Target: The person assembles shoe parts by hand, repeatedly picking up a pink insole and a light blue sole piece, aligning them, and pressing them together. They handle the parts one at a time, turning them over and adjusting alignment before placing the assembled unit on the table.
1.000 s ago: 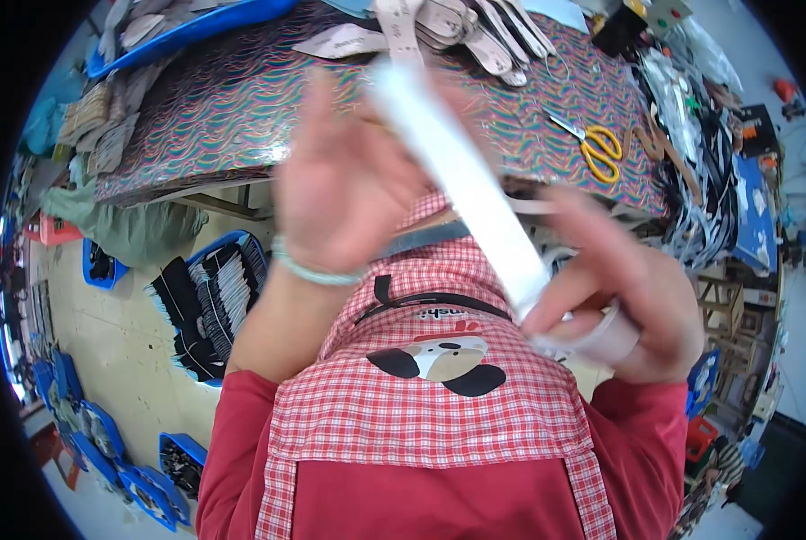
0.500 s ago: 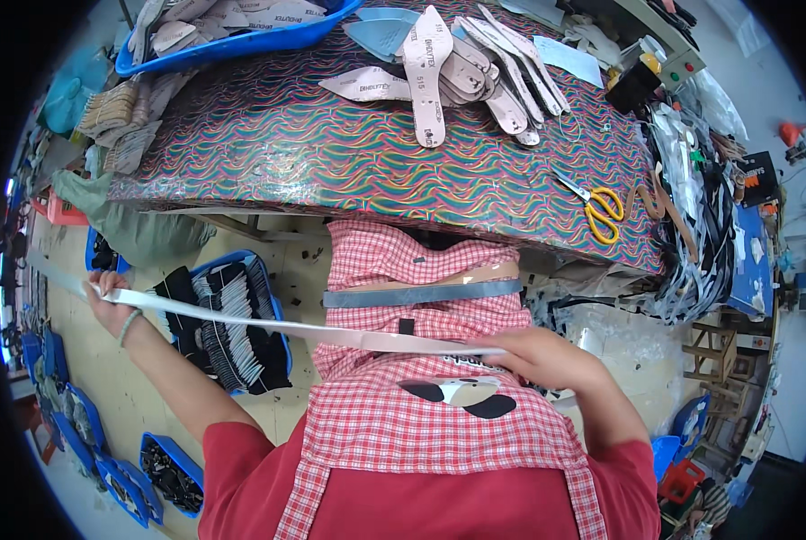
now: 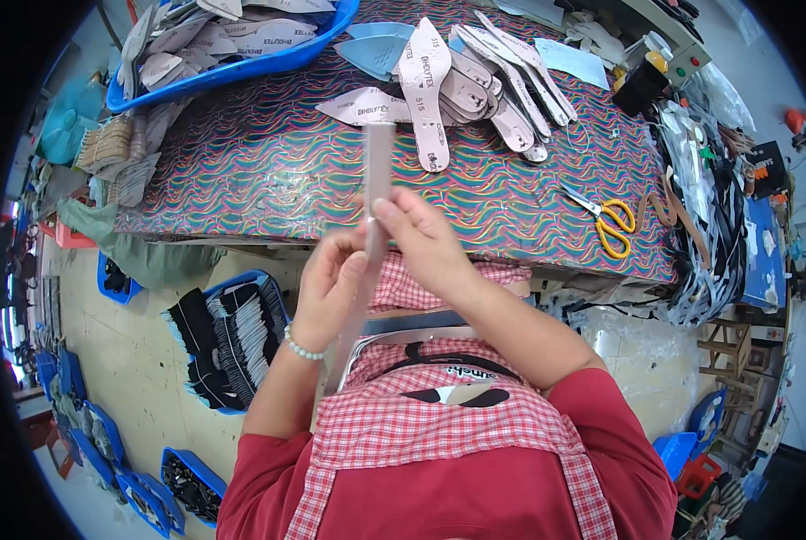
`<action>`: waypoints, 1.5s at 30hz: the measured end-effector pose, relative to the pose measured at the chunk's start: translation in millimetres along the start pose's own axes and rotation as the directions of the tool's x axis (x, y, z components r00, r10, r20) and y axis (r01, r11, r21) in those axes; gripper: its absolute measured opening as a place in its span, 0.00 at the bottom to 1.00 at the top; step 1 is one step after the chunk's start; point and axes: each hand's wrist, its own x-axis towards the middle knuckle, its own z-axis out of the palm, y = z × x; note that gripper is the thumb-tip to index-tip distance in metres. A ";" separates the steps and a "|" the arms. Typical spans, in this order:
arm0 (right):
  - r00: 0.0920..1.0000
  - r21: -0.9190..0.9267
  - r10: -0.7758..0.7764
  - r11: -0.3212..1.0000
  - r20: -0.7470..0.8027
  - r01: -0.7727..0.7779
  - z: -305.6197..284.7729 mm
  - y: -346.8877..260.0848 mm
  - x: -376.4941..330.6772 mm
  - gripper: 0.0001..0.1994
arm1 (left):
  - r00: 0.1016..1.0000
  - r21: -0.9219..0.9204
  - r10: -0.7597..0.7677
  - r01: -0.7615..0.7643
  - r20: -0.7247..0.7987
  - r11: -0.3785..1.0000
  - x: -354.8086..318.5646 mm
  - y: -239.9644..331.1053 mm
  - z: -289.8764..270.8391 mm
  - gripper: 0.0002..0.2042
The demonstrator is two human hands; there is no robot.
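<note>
A long pale strip [image 3: 380, 157] rises in front of the table edge, its upper end over the tabletop and its lower part hanging toward my lap, blurred. My right hand [image 3: 421, 238] pinches it between thumb and fingers. Just below and to the left, my left hand [image 3: 333, 283] has its fingers curled round the same strip. Across my red checked apron [image 3: 448, 427] lie a brown and a grey-blue strip [image 3: 421, 320]. Beyond the hands, pale insole-shaped pieces [image 3: 425, 76] lie heaped on the patterned table [image 3: 268, 171], with light blue ones [image 3: 374, 52] behind.
Yellow-handled scissors [image 3: 615, 227] lie at the table's right. A blue tray [image 3: 232, 79] of pale pieces stands at the far left. Black and white strips [image 3: 695, 216] hang off the right end. Below left, a blue crate [image 3: 282, 301] holds stacked black pieces [image 3: 228, 346].
Both hands came together from wide apart, my left moving right and up, my right moving left and up. The strip turned from stretched across my lap to upright.
</note>
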 end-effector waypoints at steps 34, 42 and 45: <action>0.457 -0.042 -0.518 0.693 -0.723 0.719 -257.1 -140.2 -238.0 0.10 | 0.911 -0.747 -0.032 -0.316 -0.411 0.585 -3.0 -7.2 -350.5 0.07; -0.567 0.232 -0.437 0.612 -0.698 -0.756 -350.3 -32.2 -795.3 0.14 | 0.055 -0.186 -0.237 0.461 -0.970 0.868 -325.4 -95.9 -535.0 0.13; -0.375 0.386 -0.401 0.056 -0.836 -0.921 -311.0 36.4 -802.9 0.16 | 0.012 -0.218 -0.338 0.743 -0.941 0.633 -390.8 -137.9 -485.4 0.15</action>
